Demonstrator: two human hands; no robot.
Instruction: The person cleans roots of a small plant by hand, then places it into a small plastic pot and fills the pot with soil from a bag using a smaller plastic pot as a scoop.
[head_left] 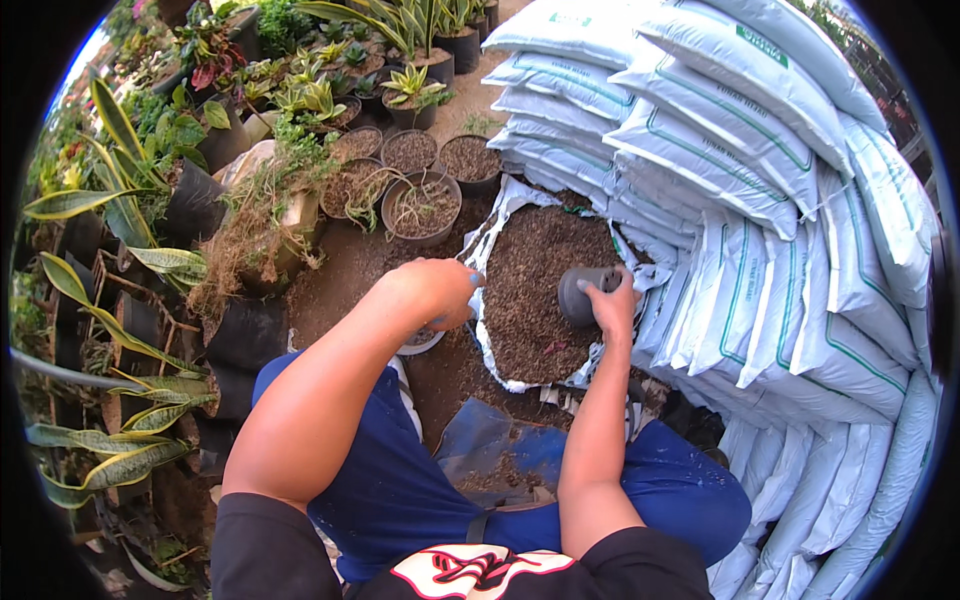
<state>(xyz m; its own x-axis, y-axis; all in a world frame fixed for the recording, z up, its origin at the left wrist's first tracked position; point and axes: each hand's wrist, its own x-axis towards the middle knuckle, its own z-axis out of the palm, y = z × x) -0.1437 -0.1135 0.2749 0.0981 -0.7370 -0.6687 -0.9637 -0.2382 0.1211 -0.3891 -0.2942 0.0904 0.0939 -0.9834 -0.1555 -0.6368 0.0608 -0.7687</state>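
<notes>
Down at the bottom edge I see blue shorts [400, 500] with some soil spilled on a blue fold between the knees, so I'm sitting low, right at the work.

Next up, my left hand [435, 290] is curled into a loose fist just over a small white dish [420, 343] on the ground. I can't tell if anything's inside the fist, it's turned away from me. My guess is it's parked there out of the way while the other hand works.

My right hand [612, 305] is wrapped tight around a small grey pot [582, 295], tipped on its side with the mouth facing left into the soil. Looks held that way to scoop. The pot sits just left of the palm, touching the heap.

That heap is in an open sack [490, 235], its white edges folded back so the brown soil [535, 290] is easy to reach.

Right of it, white sacks [760, 180] are stacked high like a wall. Further off on the left, round pots [422, 208] already filled with soil sit in a cluster, and beyond them rows of green striped plants [310, 95].
</notes>
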